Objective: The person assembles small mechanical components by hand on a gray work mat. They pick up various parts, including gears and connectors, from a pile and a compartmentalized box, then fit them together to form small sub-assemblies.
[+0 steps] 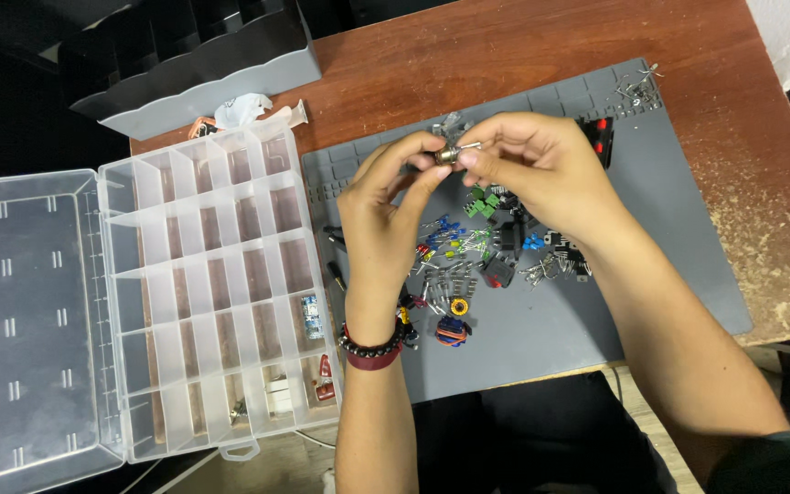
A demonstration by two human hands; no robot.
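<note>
**Both hands examine a small metal part above the grey mat**

Seen from above: the left hand [386,197] and right hand [532,165] meet over the far edge of a grey mat [669,229] on a wooden worktop [523,46]. Both pinch one small cylindrical metal component [450,154] between fingertips, lifted clear of the mat. Under the hands on the mat lies a loose heap of electronic parts [482,252]. Left of the mat sits an open clear compartment box [203,274], mostly empty. The step appears to be inspecting or identifying the piece. Any move onward would call for one hand keeping a firm pinch on so small a part.
</note>
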